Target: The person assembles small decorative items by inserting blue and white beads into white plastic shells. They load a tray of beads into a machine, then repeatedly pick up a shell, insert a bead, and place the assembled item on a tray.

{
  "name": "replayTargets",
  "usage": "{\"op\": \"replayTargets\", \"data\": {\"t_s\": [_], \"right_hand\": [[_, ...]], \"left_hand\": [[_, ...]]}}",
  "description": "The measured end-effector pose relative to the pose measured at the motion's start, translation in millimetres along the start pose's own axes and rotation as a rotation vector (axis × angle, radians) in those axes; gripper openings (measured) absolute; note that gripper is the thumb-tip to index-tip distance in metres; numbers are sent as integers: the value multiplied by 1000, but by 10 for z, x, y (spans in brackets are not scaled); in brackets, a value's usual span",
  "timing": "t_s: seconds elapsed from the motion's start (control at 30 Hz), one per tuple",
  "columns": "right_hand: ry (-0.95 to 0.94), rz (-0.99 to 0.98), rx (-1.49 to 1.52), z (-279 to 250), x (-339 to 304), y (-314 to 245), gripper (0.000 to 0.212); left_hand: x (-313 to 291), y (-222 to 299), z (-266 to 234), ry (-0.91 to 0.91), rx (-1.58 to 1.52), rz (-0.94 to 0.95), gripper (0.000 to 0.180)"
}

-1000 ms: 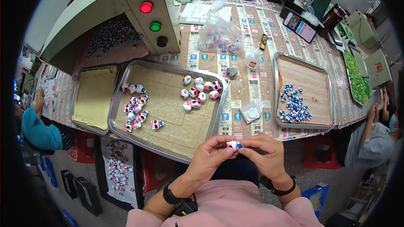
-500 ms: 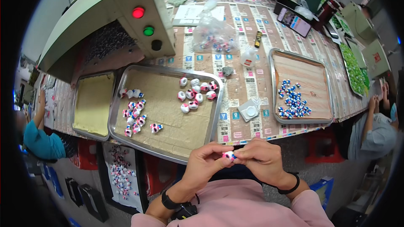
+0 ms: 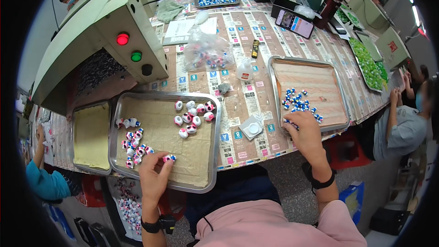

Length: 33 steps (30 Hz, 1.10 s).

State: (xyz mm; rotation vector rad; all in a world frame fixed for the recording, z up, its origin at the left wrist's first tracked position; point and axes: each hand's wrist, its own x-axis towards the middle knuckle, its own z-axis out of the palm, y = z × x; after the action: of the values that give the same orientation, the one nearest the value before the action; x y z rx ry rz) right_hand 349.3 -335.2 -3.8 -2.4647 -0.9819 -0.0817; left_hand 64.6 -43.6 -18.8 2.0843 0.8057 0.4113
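My left hand (image 3: 154, 174) is over the near part of the large metal tray (image 3: 216, 132), thumb and fingers closed on a small white, pink and blue figurine (image 3: 169, 158). Beside it in that tray, similar figurines (image 3: 132, 144) lie in a cluster at the left. White and pink round heads (image 3: 192, 118) are grouped at the upper right. My right hand (image 3: 305, 132) reaches into the near left corner of the right tray (image 3: 344, 89). Its fingertips pinch a small blue-and-white piece (image 3: 290, 122), partly hidden, by a pile of like pieces (image 3: 302, 103).
A machine (image 3: 100, 41) with red and green lamps stands at the left, a yellow-lined tray (image 3: 91, 135) before it. Between the trays are a white square holder (image 3: 252, 127), a small bottle (image 3: 245, 69) and a plastic bag (image 3: 208, 52). A phone (image 3: 295, 24) leans farther back. Co-workers sit both sides.
My hands were together before my body, holding a figurine. They have parted: the left carried the figurine to the large tray, the right moved to the right tray. The view shifted.
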Motion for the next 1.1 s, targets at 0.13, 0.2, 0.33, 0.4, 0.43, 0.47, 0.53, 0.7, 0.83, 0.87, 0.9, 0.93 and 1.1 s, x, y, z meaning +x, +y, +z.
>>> {"op": "replayTargets", "data": {"t_s": [0.13, 0.2, 0.33, 0.4, 0.43, 0.47, 0.53, 0.7, 0.83, 0.87, 0.9, 0.93, 1.1], "right_hand": [[-116, -15, -67, 114, 100, 155, 11], [-168, 21, -65, 142, 138, 191, 13], [-105, 60, -52, 135, 125, 180, 12], [-100, 12, -92, 139, 122, 169, 12], [-131, -15, -95, 110, 129, 169, 12], [-162, -40, -98, 79, 135, 168, 13], [-195, -54, -115, 49, 145, 174, 13], [-74, 82, 73, 30, 178, 134, 15], [-167, 204, 582, -56, 83, 38, 22], [-188, 195, 696, -54, 29, 15, 23], [-207, 186, 811, -46, -23, -26, 24], [-249, 250, 925, -52, -59, -133, 26], [-409, 439, 1257, 21, -148, -297, 26]], "left_hand": [[116, -208, -56, 184, 196, 116, 26], [167, -132, -40, 298, 312, 203, 28], [239, 160, 184, 303, 288, 304, 30], [298, 234, 277, 226, 243, 338, 30], [357, 253, 343, 174, 232, 359, 30], [388, 253, 393, 120, 220, 380, 30], [423, 226, 495, 76, 216, 366, 31], [346, 259, 480, 0, -92, 214, 35], [91, 372, 400, -159, -809, -76, 28], [47, 448, 390, -203, -932, -150, 27], [4, 515, 383, -248, -1052, -225, 27], [-48, 556, 392, -265, -1131, -272, 27], [-232, 589, 558, -329, -1320, -369, 24]]}}
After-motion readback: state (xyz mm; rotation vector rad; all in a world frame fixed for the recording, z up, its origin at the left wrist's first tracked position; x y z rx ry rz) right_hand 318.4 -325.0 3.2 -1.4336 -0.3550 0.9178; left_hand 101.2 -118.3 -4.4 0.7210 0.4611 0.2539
